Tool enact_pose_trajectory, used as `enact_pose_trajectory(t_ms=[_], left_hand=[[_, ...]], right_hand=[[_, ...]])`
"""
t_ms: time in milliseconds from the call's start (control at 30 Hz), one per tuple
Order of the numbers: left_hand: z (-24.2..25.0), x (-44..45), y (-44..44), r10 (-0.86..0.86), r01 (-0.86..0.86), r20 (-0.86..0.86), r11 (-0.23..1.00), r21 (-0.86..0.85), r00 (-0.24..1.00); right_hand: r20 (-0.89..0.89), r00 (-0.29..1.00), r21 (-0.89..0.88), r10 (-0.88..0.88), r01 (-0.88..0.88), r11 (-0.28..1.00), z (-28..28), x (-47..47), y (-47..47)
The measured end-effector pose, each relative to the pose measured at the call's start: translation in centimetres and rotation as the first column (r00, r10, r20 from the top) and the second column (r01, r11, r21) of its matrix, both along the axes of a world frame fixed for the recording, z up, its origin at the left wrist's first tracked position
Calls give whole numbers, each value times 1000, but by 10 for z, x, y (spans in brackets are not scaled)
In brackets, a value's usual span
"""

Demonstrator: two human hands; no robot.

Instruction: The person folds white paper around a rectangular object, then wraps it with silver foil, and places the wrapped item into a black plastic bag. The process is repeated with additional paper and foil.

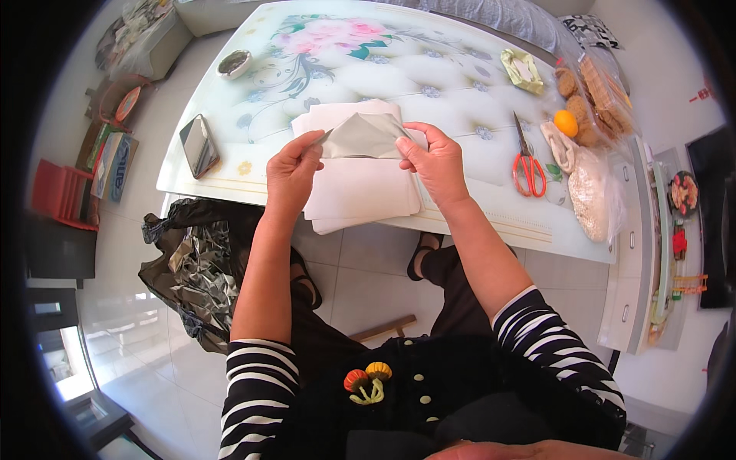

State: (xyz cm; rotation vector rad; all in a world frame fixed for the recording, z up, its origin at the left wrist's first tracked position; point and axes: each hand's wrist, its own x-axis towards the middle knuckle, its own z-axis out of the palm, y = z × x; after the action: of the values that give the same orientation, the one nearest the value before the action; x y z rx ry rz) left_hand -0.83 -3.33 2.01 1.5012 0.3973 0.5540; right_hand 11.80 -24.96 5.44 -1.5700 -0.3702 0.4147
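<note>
Between my hands, a thin grey sheet with a raised peak in its far edge is held at both ends. My left hand pinches its left end between thumb and fingers. At the right end, my right hand grips it with the thumb on top. Beneath the sheet lies a loose stack of white paper sheets, slightly fanned. Its near edge hangs a little over the front edge of the table. Whether the grey sheet is paper or plastic, I cannot tell.
A smartphone and a small white bowl sit left. Right are red-handled scissors, a tissue pack, an orange, bagged snacks and a bag of pale grains. A black plastic bag hangs by my left leg.
</note>
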Motion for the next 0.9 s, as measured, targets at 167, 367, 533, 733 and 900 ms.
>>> enact_pose_trajectory(t_ms=[167,367,533,733,900], left_hand=[[4,-4,-5,-23,-18,80,876,481,997],[1,-4,-2,27,-59,69,854,518,997],[0,0,-1,72,-112,105,883,457,992],[2,-3,5,187,-216,108,838,500,976],[5,-7,4,206,-219,87,805,551,975]], right_hand=[[-40,999,-67,-15,12,998,9,5,2],[47,999,-66,4,0,998,2,3,9],[128,987,-43,94,-89,995,0,6,10],[227,968,-51,103,-94,994,0,-4,17],[411,911,-9,-9,13,1000,-9,-4,19]])
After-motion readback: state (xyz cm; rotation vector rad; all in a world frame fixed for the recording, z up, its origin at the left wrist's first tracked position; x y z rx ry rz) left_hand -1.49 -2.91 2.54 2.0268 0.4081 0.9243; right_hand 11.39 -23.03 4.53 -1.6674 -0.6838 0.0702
